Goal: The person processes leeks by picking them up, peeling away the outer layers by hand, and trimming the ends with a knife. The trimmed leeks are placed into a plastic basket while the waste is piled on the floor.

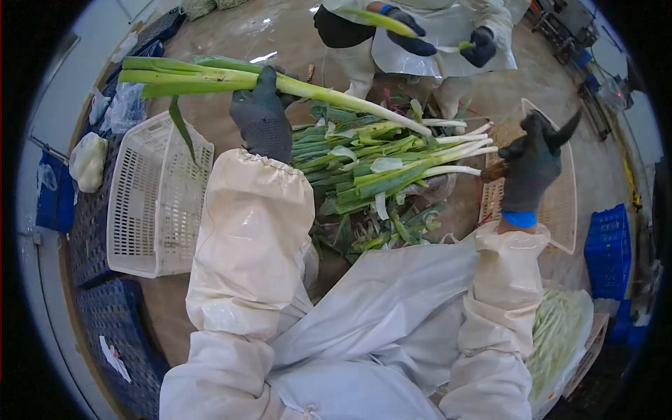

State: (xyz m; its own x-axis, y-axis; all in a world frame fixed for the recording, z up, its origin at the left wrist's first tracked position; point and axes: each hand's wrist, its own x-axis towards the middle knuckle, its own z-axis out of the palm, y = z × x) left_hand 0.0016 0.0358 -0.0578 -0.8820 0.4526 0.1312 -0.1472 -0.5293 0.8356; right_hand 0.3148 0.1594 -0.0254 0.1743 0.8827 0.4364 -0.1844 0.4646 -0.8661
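My left hand (262,119), in a dark knit glove, is closed around a long leek (315,91). Its green leaves point left and its white end reaches right, over a pile of leeks (385,154). My right hand (533,164), gloved with a blue band at the wrist, grips what looks like a knife (565,131). A dark pointed blade sticks out to the upper right, and a brown piece, perhaps its handle, shows on the other side. The pile's white ends lie just left of this hand, and the two do not clearly touch.
A white plastic crate (161,203) stands at left, and a tan crate (568,203) lies behind my right hand. Opposite me a co-worker's gloved hands (413,35) hold another leek. Blue crates (607,252) and a bag of pale stalks (556,336) are at right.
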